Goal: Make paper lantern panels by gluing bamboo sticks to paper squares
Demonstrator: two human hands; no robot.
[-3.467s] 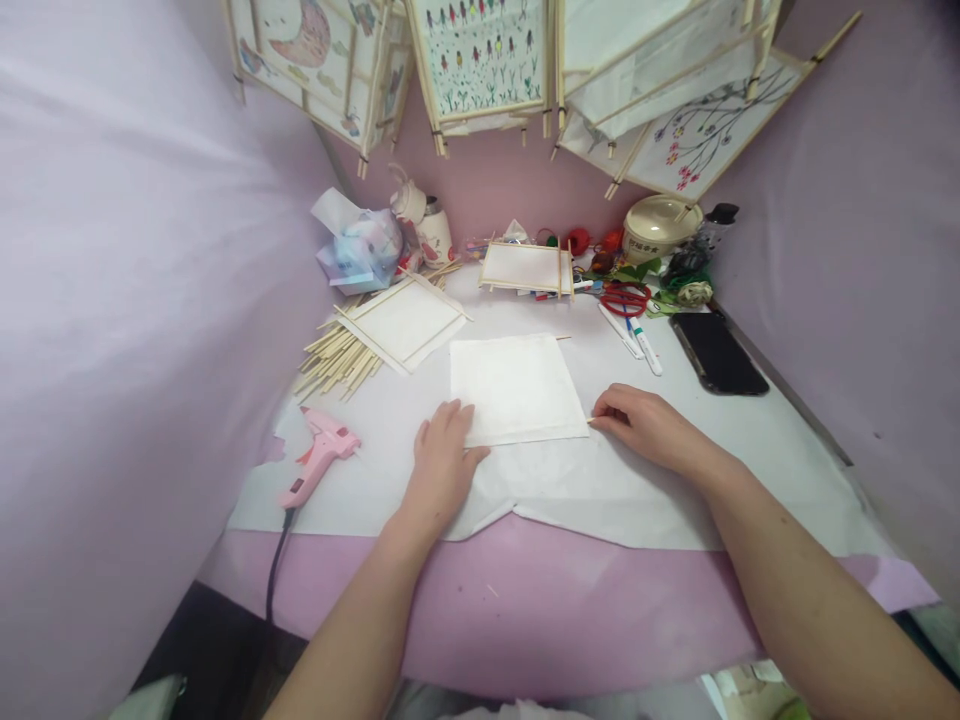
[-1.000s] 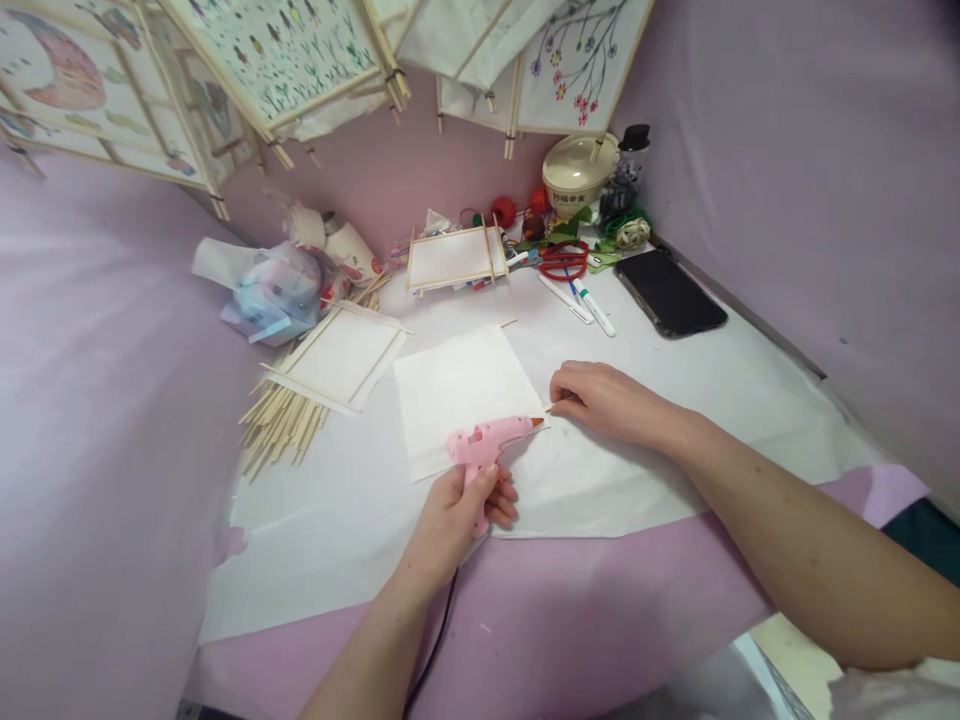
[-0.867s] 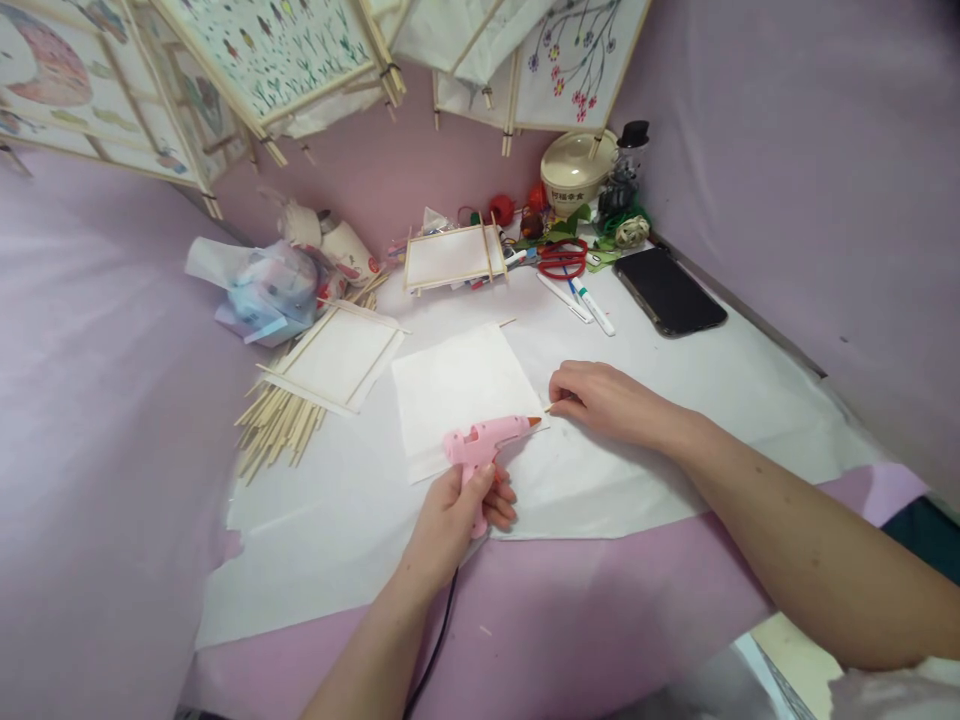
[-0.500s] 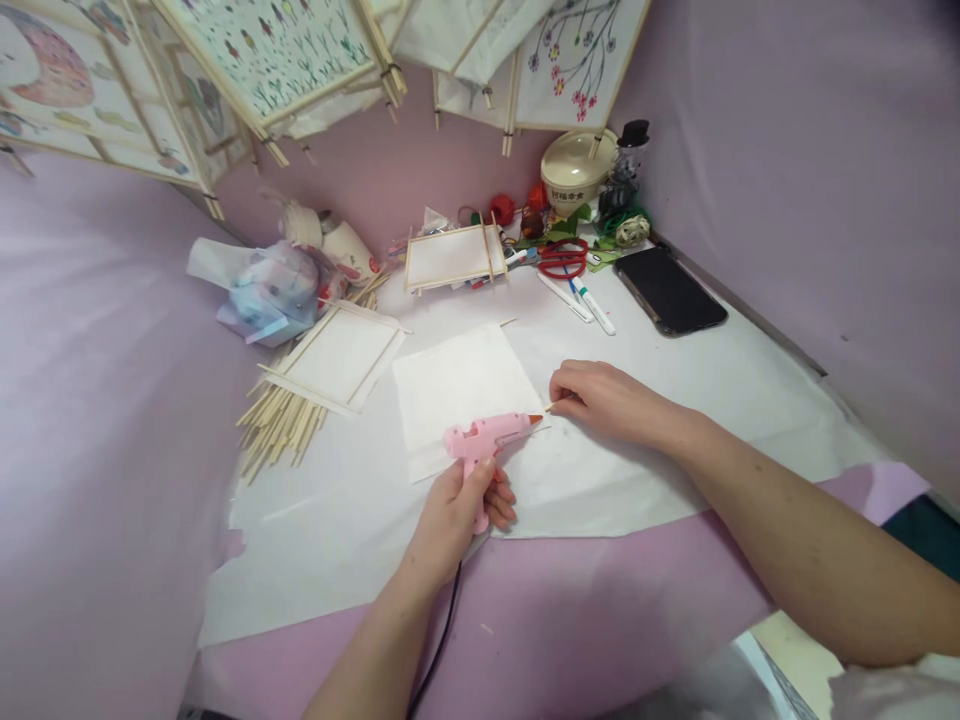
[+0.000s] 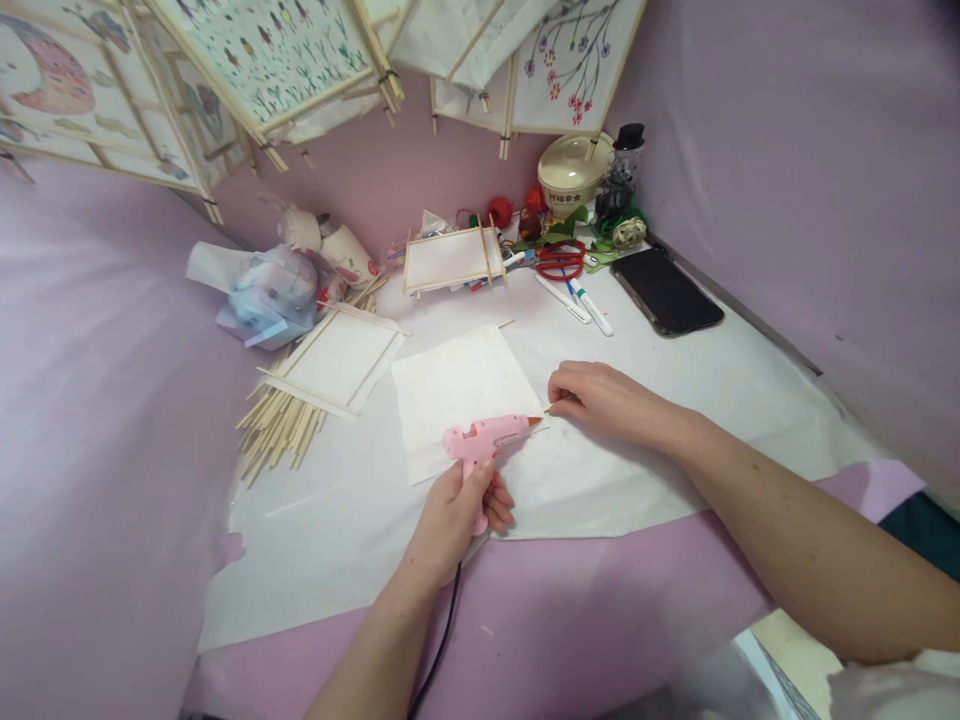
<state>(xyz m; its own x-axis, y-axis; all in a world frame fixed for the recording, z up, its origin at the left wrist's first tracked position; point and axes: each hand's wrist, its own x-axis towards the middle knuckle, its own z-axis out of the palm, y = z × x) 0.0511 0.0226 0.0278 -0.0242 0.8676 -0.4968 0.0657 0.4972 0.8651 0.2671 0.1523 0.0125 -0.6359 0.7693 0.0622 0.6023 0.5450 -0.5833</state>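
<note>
While my left hand (image 5: 459, 505) grips the pink hot-glue gun (image 5: 474, 440), its barrel (image 5: 505, 428) points rightward across the plain white paper sheet (image 5: 459, 375), orange nozzle (image 5: 534, 421) near the sheet's right-hand corner; just beyond, my right hand (image 5: 592, 392), apart from the left, pinches a pale stick (image 5: 549, 409), only its tip showing.

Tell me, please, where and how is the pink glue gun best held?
Probably by the handle of the glue gun, coming from the near side, as the left hand does. The handle hangs toward the person, while the orange nozzle points away from that hand, toward the right hand; it may be hot.
</note>
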